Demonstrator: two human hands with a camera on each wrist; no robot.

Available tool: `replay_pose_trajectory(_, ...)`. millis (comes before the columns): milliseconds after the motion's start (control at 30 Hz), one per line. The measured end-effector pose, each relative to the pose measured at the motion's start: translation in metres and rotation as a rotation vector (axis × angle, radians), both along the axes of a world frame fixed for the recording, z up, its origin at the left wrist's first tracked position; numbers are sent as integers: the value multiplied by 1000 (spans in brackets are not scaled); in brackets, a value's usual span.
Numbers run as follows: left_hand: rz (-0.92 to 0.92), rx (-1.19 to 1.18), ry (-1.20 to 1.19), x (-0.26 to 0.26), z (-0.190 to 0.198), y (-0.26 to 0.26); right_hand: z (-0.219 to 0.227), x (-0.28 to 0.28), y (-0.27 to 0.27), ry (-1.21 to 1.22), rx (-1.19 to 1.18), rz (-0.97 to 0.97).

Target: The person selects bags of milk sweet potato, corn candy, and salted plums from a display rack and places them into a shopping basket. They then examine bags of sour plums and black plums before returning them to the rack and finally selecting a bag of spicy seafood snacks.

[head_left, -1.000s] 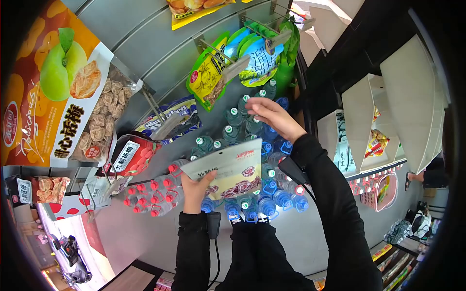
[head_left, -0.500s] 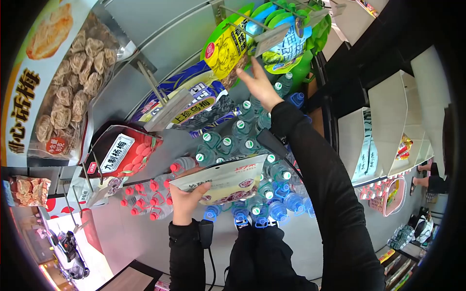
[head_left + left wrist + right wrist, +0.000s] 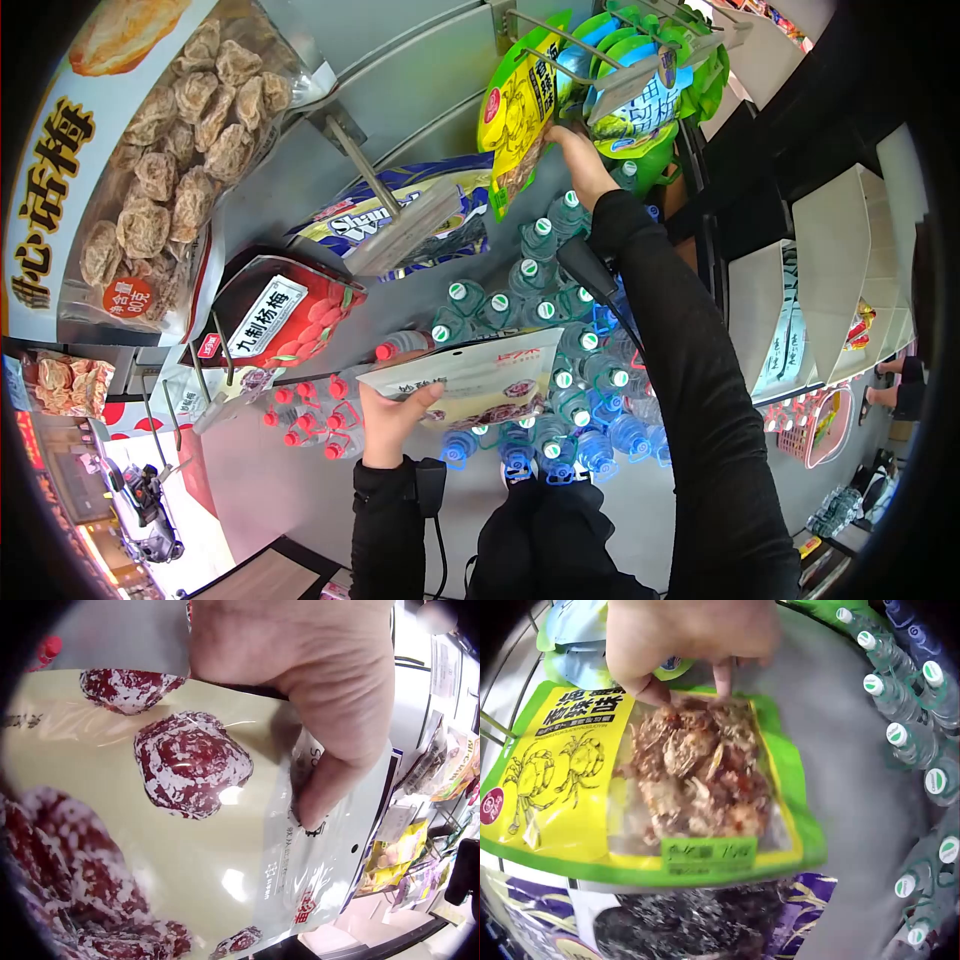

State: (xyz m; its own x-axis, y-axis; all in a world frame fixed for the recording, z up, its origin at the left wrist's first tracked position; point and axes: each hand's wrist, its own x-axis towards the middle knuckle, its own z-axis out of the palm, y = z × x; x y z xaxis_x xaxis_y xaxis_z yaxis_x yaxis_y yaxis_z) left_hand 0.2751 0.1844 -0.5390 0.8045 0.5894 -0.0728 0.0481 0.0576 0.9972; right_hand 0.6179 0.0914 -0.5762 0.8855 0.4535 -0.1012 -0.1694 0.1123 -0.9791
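Note:
My left hand grips a pale snack bag printed with frosted dark red plums, its thumb across the front near the top edge. The rest of those fingers are hidden behind the bag. Up at the display, my right hand pinches the side edge of a yellow and green crab snack bag with a clear window of brown pieces. That bag hangs from a metal hook. Just below it is a purple bag of dark plums.
Capped water bottles stand crowded on the floor below the display. Red plum bags and a large bag of dried plums hang at left. Blue and green bags hang at right, beside white bins.
My right hand has moved from above the bottles up to the yellow and green crab bag and taken its edge. The left hand keeps hold of the pale plum bag. The view has come closer.

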Motion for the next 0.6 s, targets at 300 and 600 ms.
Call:
replay_pose_trajectory(300, 30, -55, -9, 4, -10, -2, 6, -15, -8, -131, -26, 144)
replay_pose_trajectory(600, -53, -43, 46, 15, 6, -5, -12, -1, -10, -140, -90, 219)
